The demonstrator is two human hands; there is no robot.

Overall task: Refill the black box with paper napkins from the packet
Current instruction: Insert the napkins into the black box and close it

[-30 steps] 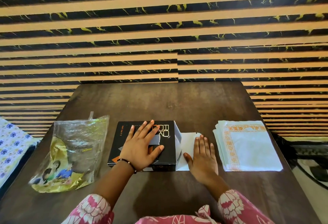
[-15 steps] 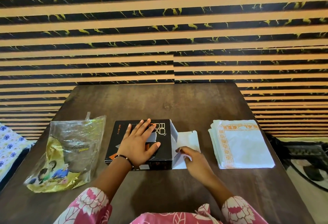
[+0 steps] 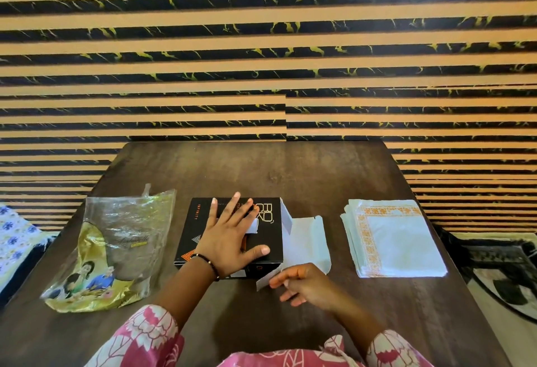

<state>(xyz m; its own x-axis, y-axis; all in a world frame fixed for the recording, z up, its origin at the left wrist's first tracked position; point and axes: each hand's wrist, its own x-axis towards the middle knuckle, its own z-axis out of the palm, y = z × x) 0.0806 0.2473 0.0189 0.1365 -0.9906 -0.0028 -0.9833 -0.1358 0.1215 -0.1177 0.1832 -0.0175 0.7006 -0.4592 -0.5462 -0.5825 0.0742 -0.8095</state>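
Left hand (image 3: 229,243) flat, open, pressing black box (image 3: 203,230) mid desk (image 3: 290,169); right hand (image 3: 302,283) pinching white side flap (image 3: 268,279). Napkins (image 3: 398,241) stacked outside, right; packet (image 3: 113,247) left, looks emptied. Filling not started

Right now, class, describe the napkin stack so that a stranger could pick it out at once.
Start at the dark wooden table. The napkin stack lies flat right of the black box and its open white flaps. It alone is a neat white pile with an orange patterned border.
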